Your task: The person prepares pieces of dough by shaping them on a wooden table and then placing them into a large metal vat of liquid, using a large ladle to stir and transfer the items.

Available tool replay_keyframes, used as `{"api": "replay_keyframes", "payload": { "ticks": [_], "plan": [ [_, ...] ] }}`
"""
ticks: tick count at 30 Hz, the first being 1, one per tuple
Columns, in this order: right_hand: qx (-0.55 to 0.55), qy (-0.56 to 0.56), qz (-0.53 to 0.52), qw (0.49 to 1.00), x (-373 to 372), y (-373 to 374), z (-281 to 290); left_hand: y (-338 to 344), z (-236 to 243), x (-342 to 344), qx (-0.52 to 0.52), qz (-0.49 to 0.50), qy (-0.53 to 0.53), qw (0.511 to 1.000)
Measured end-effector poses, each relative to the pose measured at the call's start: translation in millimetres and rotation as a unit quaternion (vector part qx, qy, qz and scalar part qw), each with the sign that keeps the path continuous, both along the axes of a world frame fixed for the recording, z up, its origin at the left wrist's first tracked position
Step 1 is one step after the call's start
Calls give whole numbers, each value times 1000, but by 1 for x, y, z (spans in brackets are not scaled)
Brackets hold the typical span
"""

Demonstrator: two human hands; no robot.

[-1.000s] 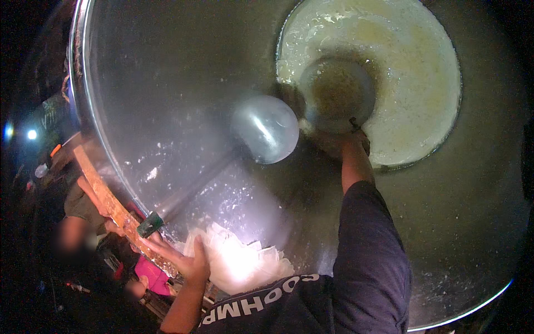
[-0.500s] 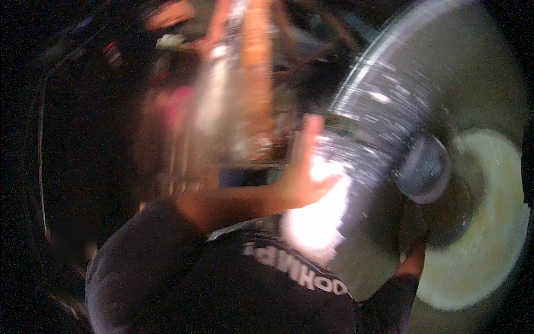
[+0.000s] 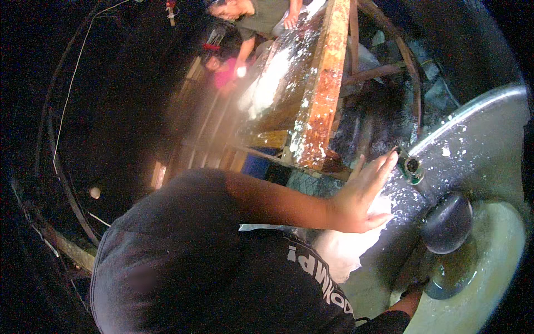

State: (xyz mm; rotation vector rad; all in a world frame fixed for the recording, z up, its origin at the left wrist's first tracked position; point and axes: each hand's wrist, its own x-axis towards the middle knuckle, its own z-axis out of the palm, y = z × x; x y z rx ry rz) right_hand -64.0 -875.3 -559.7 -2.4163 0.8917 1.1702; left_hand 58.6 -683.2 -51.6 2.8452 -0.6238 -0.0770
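White dough mass, apparently soft and sticky, best scooped from beneath, lies under the flat-open, empty left hand; right hand mostly hidden, grip unclear.

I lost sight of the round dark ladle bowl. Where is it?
Head view, lower right: the ladle bowl sits at the pale liquid's edge in the big metal pan, right of the left hand.

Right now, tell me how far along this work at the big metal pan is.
Done: pale liquid already pools in the pan, and white flecks spatter its wall. In hand: the left hand is spread open above a white lump at the pan's edge; the right hand reaches low by the dark ladle, grip hidden. Left: the lump still sits outside the liquid.
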Motion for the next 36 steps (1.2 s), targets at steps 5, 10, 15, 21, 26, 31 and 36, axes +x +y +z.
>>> {"api": "replay_keyframes", "payload": {
  "ticks": [5,10,15,21,26,31,36],
  "plan": [
    [7,4,-31,999,-22,-4,-2,-2,-2,1,-4,1,-9,1000],
    [47,20,-100,994,-49,9,4,22,-3,-6,-42,21,72,996],
    [63,66,-223,970,-52,21,13,32,-15,4,216,-91,-100,967],
    [80,77,-350,930,-66,21,26,-21,-3,-1,133,9,-54,990],
    [87,67,-394,912,-67,27,23,-16,-3,0,167,20,-33,985],
    [96,37,-403,909,-63,26,23,-17,-3,-4,134,31,-28,990],
    [117,-67,-405,904,-68,11,35,-26,-3,-2,147,-26,-68,986]
  ]
}}
